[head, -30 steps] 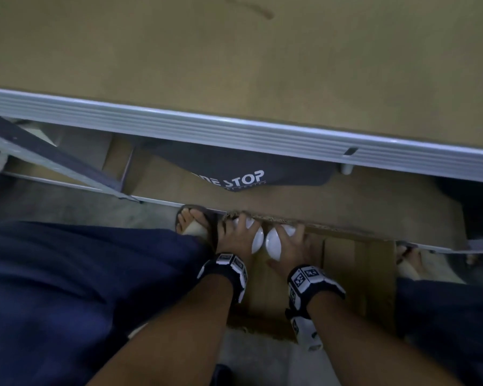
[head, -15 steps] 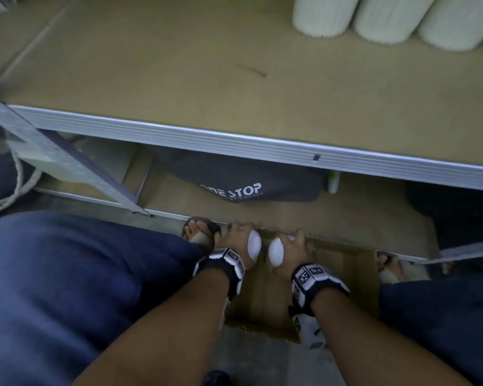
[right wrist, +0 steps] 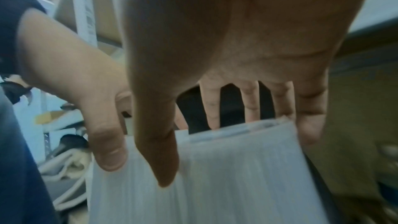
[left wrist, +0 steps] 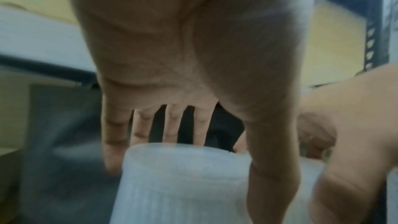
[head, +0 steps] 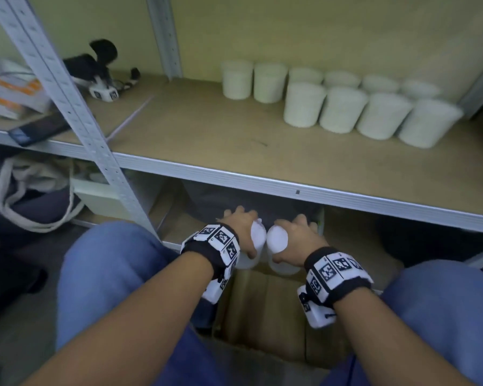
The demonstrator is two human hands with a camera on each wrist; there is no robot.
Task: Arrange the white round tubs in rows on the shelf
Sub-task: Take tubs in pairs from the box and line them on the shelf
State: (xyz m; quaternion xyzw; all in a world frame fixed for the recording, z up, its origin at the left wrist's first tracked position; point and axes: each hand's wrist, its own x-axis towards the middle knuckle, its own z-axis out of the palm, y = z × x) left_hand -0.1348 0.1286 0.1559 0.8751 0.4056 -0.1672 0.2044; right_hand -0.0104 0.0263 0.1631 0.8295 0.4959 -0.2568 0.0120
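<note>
Each hand grips one white round tub from above, side by side, below the front edge of the shelf (head: 262, 179). My left hand (head: 241, 227) holds the left tub (head: 255, 239), its fingers and thumb around the tub's sides (left wrist: 183, 185). My right hand (head: 299, 235) holds the right tub (head: 276, 240) the same way (right wrist: 226, 168). On the shelf board at the back right stand several white tubs (head: 340, 110) in two rows.
An open cardboard box (head: 262, 310) sits on the floor between my knees. A grey upright post (head: 67, 101) crosses the left of the shelf. A dark phone (head: 39, 129), a black device (head: 95, 68) and an orange-white packet (head: 9, 90) lie at the shelf's left. A cloth bag (head: 34, 196) sits below.
Both hands have risen out of the box with a tub in each, and my head has tilted up so the shelf's rows of tubs have come into view.
</note>
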